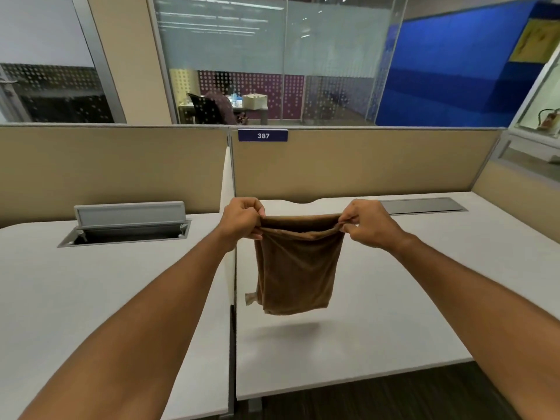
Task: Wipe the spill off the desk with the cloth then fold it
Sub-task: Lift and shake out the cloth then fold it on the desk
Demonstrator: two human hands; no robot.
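The soft brown cloth (295,268) hangs doubled over in the air above the pale grey desk (394,298), its lower edge clear of the surface and its shadow lying beneath. The left hand (242,219) and the right hand (368,224) each pinch a top corner, held apart to keep the upper edge taut, probably so the layers line up for another fold. I can see no spill on the desk.
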